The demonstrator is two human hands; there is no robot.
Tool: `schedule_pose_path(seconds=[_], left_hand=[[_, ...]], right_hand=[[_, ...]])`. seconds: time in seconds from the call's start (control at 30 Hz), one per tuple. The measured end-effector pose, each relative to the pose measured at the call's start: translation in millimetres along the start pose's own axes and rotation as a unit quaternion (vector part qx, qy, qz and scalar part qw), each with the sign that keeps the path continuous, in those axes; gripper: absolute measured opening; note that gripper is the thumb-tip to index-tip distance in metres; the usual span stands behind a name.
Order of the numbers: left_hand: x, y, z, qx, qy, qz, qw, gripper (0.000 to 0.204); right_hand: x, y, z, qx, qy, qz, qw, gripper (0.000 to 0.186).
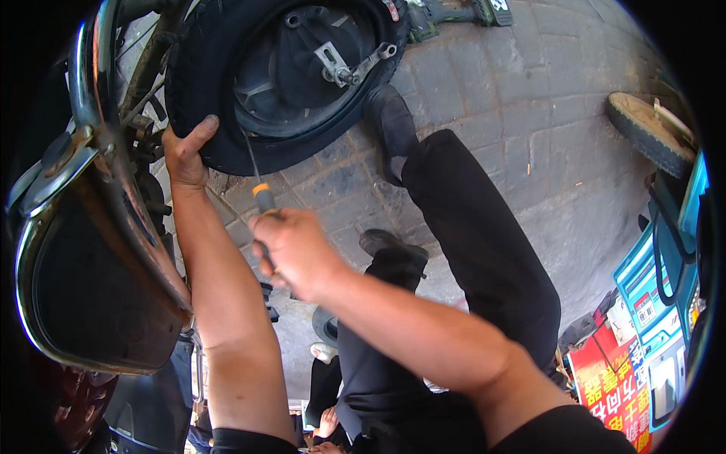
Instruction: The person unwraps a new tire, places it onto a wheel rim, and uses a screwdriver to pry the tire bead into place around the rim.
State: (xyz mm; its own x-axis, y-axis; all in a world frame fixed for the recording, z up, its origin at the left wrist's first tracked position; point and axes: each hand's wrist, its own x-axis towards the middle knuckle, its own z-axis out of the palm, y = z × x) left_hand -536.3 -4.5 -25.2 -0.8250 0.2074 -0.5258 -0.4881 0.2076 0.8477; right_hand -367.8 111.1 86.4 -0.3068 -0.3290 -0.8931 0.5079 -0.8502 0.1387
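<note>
A black tire [203,98] sits on a wheel with a dark hub [291,68], which carries a metal brake arm [331,64]. My left hand [189,155] grips the tire's near left edge; the thumb lies along the sidewall and the other fingers are mostly hidden. In my right hand [295,250], slightly blurred, is a screwdriver [262,194] with a grey and yellow handle. Its thin shaft points away from me, and the tip reaches the tire's inner edge beside the rim. Whether the tip is wedged under the bead I cannot tell.
A chrome-trimmed motorbike part [98,250] crowds my left arm. My black shoe [389,125] stands close to the tire. A green power tool [427,19] lies on the paving beyond. To the right are another tire [643,136], teal cases [643,272] and a red sign [605,371]. Another person's hand [327,421] shows below.
</note>
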Motion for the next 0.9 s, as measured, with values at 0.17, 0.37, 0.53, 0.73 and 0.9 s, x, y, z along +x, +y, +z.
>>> schedule_pose_path(seconds=[0.17,0.37,0.53,0.73,0.9], left_hand=[[-0.7,-6.6,6.9,0.087,0.095,0.09,0.988,0.068],[-1.4,-12.9,12.0,0.088,0.141,0.132,0.977,0.059],[3.0,-9.1,10.9,0.064,0.091,0.119,0.987,0.06],[0.6,-9.7,10.6,0.021,0.065,0.1,0.993,0.058],[6.1,-7.9,7.8,0.057,0.048,0.122,0.99,0.062]], right_hand=[[37.7,64.8,1.5,-0.066,0.047,-0.125,0.989,0.023],[112.2,122.3,-0.8,-0.289,0.161,-0.33,0.884,0.023],[87.9,75.2,-6.1,-0.254,0.088,-0.238,0.933,0.025],[12.1,-9.6,-54.7,-0.217,-0.017,-0.061,0.974,0.029],[3.1,-52.3,-37.1,-0.242,0.0,-0.011,0.97,0.025]])
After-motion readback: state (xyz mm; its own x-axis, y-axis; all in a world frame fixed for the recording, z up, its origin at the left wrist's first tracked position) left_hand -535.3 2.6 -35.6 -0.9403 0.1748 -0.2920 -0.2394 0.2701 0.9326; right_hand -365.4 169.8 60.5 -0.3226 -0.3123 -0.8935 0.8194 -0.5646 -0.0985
